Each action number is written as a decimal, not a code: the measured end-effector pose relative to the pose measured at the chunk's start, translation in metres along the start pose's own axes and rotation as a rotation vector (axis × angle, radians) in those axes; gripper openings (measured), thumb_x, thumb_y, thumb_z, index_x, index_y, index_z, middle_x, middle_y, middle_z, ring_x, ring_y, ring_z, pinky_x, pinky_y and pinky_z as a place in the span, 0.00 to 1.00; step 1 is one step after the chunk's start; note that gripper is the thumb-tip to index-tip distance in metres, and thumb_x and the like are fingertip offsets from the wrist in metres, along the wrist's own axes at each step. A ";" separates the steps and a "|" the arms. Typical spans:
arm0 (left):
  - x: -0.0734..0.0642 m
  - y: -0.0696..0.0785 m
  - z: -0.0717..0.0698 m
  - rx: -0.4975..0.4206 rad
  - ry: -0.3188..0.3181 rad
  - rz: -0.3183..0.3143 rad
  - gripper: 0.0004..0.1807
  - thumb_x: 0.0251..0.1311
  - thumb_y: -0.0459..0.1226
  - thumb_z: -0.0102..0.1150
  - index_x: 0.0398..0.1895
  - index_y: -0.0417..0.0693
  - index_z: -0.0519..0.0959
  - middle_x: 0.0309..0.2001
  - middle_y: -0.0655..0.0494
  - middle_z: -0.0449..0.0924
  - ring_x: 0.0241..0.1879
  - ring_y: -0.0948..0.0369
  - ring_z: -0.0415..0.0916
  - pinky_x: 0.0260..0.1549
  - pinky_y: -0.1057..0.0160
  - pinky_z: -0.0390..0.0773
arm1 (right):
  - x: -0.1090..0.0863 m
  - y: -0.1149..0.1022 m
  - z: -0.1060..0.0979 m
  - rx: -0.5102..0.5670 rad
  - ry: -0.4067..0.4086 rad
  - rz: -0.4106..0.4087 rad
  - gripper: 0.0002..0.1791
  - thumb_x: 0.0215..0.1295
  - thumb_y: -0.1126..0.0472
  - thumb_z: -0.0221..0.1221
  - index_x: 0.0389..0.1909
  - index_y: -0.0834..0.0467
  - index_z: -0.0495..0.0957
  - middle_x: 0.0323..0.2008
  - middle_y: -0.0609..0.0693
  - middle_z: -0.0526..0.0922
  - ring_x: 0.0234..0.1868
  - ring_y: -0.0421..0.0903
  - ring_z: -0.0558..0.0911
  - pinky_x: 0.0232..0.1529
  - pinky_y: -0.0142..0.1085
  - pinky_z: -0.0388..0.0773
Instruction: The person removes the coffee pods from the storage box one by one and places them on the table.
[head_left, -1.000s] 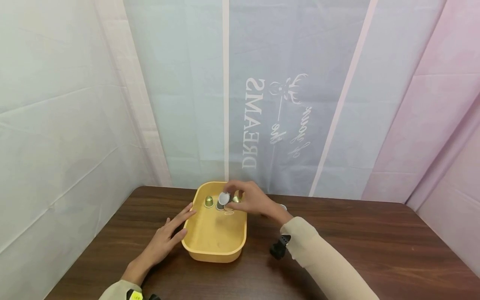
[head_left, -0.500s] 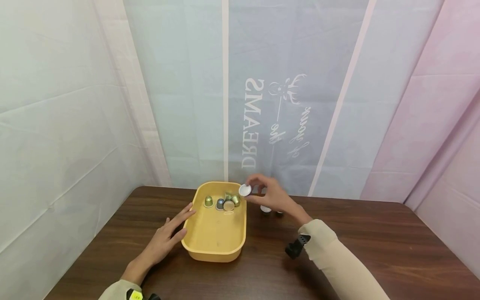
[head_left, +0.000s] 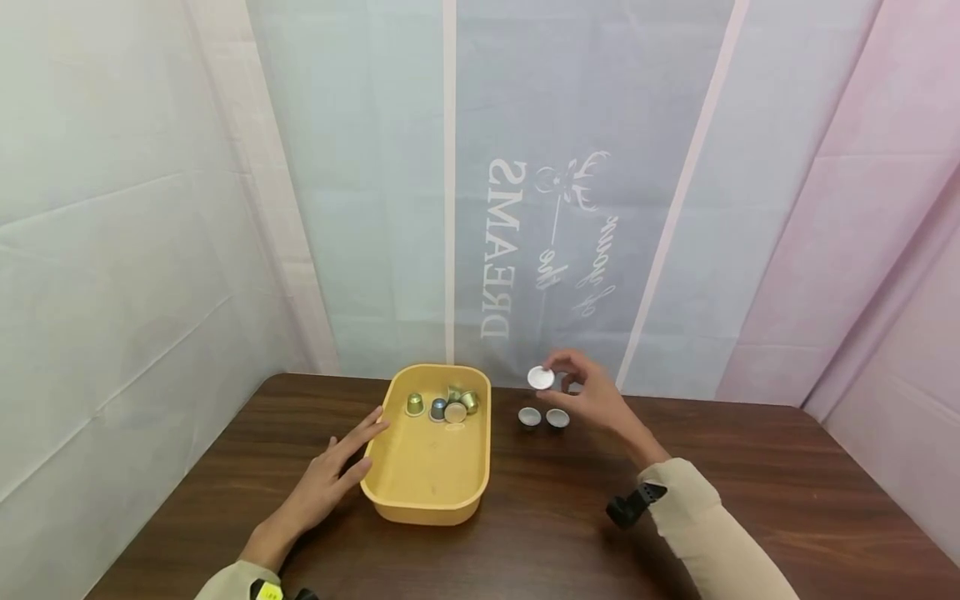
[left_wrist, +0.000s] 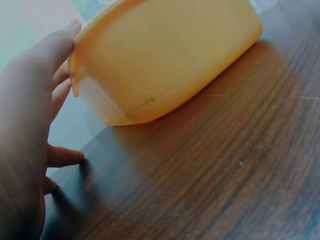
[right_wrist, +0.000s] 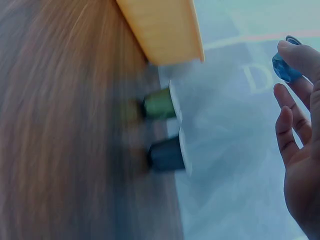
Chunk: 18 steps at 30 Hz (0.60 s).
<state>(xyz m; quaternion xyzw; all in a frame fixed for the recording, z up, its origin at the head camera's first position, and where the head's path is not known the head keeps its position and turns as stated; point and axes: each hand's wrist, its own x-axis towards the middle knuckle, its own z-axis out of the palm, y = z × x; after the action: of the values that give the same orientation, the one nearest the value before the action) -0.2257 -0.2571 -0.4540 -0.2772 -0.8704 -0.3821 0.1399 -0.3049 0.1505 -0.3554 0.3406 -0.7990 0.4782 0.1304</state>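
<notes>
My right hand point(head_left: 592, 404) pinches a coffee capsule by its edge between thumb and fingers, above the table to the right of the yellow tray point(head_left: 427, 510). The pale lid of the held capsule point(head_left: 541, 378) faces the head camera; the right wrist view shows its shiny blue body point(right_wrist: 285, 69). Below it, two capsules stand lid up on the table: a green capsule point(right_wrist: 159, 105) and a dark capsule point(right_wrist: 168, 154). My left hand point(head_left: 330, 475) lies at the tray's left rim with fingers extended, fingertips on the rim and two lower fingers touching the table.
Inside the tray, toward its far end, lie a green capsule point(head_left: 415, 404), a blue capsule point(head_left: 438, 408), a capsule with its tan lid up point(head_left: 455, 412) and more green ones point(head_left: 469, 402). A printed curtain point(head_left: 390, 208) hangs behind the brown wooden table point(head_left: 712, 483).
My right hand has carried the capsule from over the tray out to the right, above the table, uncovering the two standing capsules. The left hand stays at the tray rim.
</notes>
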 end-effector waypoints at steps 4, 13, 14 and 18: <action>-0.001 0.001 0.000 -0.006 -0.005 -0.018 0.29 0.68 0.33 0.51 0.71 0.58 0.63 0.74 0.58 0.52 0.67 0.46 0.58 0.51 0.21 0.43 | -0.014 0.010 -0.010 0.028 0.040 0.055 0.20 0.51 0.70 0.70 0.44 0.64 0.75 0.38 0.56 0.84 0.31 0.56 0.77 0.31 0.35 0.75; 0.000 -0.001 -0.001 0.006 0.011 -0.005 0.29 0.67 0.32 0.51 0.71 0.56 0.63 0.74 0.57 0.53 0.66 0.46 0.59 0.50 0.20 0.43 | -0.037 0.029 -0.029 0.055 0.086 0.073 0.20 0.52 0.72 0.69 0.44 0.67 0.73 0.39 0.61 0.84 0.37 0.48 0.81 0.32 0.34 0.77; 0.000 -0.001 -0.001 0.007 0.010 -0.005 0.29 0.67 0.32 0.51 0.71 0.56 0.63 0.74 0.57 0.53 0.66 0.46 0.59 0.50 0.20 0.43 | -0.040 0.031 -0.030 0.053 0.087 0.080 0.20 0.52 0.72 0.69 0.44 0.67 0.73 0.38 0.60 0.84 0.37 0.48 0.81 0.32 0.34 0.77; -0.001 -0.001 0.000 0.006 0.012 -0.009 0.30 0.67 0.32 0.52 0.71 0.57 0.63 0.73 0.57 0.53 0.66 0.45 0.60 0.50 0.20 0.44 | -0.051 0.037 -0.034 0.041 0.080 0.120 0.19 0.52 0.71 0.69 0.44 0.67 0.73 0.37 0.60 0.85 0.36 0.46 0.83 0.31 0.35 0.78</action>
<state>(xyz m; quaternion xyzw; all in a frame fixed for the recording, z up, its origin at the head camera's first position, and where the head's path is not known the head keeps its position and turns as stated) -0.2256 -0.2576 -0.4549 -0.2705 -0.8719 -0.3819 0.1441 -0.2965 0.2121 -0.3907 0.2756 -0.8022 0.5144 0.1264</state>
